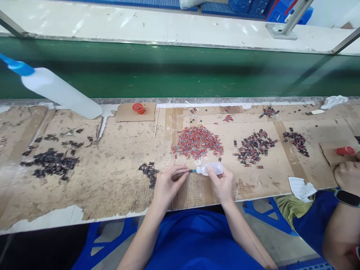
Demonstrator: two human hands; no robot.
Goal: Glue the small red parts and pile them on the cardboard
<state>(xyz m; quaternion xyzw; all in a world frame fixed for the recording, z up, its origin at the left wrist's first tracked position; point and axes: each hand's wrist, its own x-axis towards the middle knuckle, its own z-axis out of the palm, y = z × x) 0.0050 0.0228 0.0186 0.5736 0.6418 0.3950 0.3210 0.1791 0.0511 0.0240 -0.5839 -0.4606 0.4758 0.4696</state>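
My right hand (224,183) grips a small translucent squeeze bottle (213,168), tilted sideways with its thin blue tip toward the left. In my left hand (171,182), thumb and fingertips pinch a small dark part (191,171), and the bottle's tip meets or nearly meets its end. Just beyond my hands spreads a heap of small red and silver parts (197,141). A cluster of small black parts (149,173) lies beside my left hand, partly behind it. To the right is a pile of mixed red and black parts (254,147).
Cardboard (112,168) covers the bench. A large white bottle with a blue nozzle (62,92) leans at the left, near a pile of black pieces (53,164). A red cup (138,108) and a thin stick (156,123) lie behind. At the right is a co-worker's hand (348,176).
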